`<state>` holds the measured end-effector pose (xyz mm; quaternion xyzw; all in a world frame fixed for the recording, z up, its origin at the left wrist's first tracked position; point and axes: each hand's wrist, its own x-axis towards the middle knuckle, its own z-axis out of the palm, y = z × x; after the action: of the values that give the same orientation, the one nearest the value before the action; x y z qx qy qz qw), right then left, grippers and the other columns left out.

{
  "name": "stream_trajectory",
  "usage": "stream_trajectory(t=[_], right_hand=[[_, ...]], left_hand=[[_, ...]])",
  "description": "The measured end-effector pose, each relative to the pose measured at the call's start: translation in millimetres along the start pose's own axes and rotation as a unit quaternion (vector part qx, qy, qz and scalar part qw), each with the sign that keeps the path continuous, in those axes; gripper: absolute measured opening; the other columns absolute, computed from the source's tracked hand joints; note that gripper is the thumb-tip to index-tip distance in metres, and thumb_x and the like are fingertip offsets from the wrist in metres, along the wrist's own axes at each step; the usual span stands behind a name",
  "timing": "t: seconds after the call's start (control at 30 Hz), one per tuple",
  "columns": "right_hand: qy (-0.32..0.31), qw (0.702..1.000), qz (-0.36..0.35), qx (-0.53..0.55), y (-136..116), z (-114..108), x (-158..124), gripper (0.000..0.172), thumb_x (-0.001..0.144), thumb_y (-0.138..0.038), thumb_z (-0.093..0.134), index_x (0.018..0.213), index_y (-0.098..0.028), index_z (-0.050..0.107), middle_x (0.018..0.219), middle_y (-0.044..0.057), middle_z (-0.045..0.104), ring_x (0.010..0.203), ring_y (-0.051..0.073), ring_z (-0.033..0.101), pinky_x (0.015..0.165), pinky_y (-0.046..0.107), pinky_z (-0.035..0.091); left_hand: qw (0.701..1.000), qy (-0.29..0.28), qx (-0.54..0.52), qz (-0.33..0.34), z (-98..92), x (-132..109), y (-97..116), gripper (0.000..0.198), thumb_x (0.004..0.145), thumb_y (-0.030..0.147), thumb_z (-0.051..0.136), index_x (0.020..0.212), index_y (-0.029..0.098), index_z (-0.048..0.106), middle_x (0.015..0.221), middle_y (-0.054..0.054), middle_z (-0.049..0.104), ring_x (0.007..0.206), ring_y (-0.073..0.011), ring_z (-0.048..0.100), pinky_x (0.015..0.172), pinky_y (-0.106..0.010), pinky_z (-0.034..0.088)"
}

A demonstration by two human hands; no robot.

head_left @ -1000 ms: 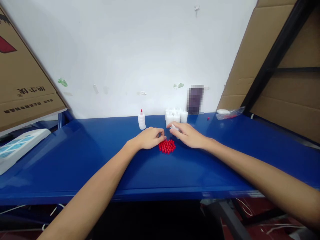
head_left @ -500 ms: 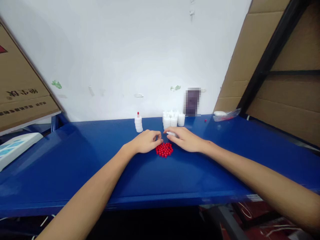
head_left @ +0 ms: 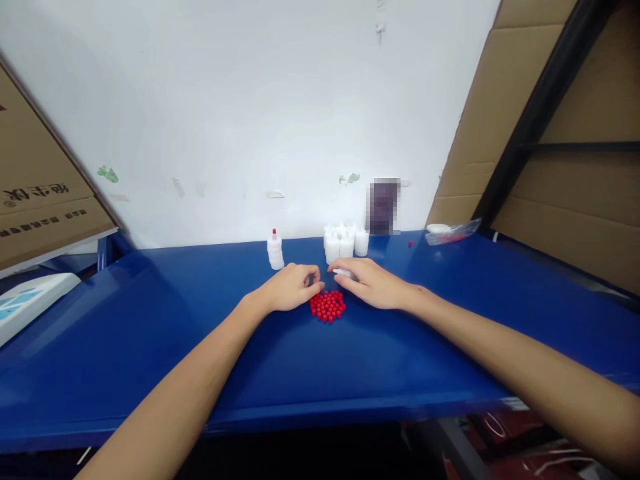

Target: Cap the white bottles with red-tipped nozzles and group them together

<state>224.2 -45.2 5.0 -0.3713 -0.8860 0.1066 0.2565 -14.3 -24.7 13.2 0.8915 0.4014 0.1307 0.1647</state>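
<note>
A heap of small red caps (head_left: 327,307) lies on the blue table (head_left: 150,320). My left hand (head_left: 290,287) rests just left of the heap, its fingers curled in a pinch at the heap's upper edge; what they hold is too small to make out. Just right of the heap, my right hand (head_left: 373,283) is closed around a small white bottle (head_left: 343,273) lying on its side. A white bottle with a red cap (head_left: 275,251) stands behind my left hand. A cluster of uncapped white bottles (head_left: 344,241) stands behind my right hand.
A white wall backs the table. Cardboard boxes (head_left: 35,187) lean at the left, cardboard and a black frame (head_left: 540,113) at the right. A plastic bag (head_left: 450,231) and one stray red cap (head_left: 411,244) lie at the back right. A white device (head_left: 25,303) sits far left.
Both hands stay by the red caps, fingertips close together. The view has shifted slightly, so everything sits a little further left and lower.
</note>
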Motion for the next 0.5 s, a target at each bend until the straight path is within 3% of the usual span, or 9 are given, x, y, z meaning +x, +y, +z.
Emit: stream_trajectory(t=[0.17, 0.5], right_hand=[[0.015, 1.000, 0.026, 0.009, 5.6, -0.7, 0.3, 0.035, 0.105, -0.032, 0.046, 0.129, -0.017, 0.067, 0.130, 0.013, 0.073, 0.118, 0.029, 0.069, 0.103, 0.044, 0.051], [0.014, 0.998, 0.047, 0.035, 7.0, -4.0, 1.8, 0.031, 0.104, -0.030, 0.049, 0.125, -0.019, 0.069, 0.129, 0.012, 0.074, 0.118, 0.028, 0.069, 0.104, 0.044, 0.051]], left_hand=[[1.000, -0.027, 0.005, 0.010, -7.1, 6.0, -0.7, 0.024, 0.097, 0.039, 0.053, 0.086, 0.019, 0.060, 0.065, 0.002, 0.060, 0.060, -0.0142, 0.053, 0.064, -0.027, 0.035], [0.993, -0.064, 0.014, 0.098, -14.9, 5.3, -10.4, 0.019, 0.100, 0.029, 0.048, 0.085, 0.020, 0.054, 0.063, 0.003, 0.056, 0.056, -0.0126, 0.049, 0.060, -0.027, 0.030]])
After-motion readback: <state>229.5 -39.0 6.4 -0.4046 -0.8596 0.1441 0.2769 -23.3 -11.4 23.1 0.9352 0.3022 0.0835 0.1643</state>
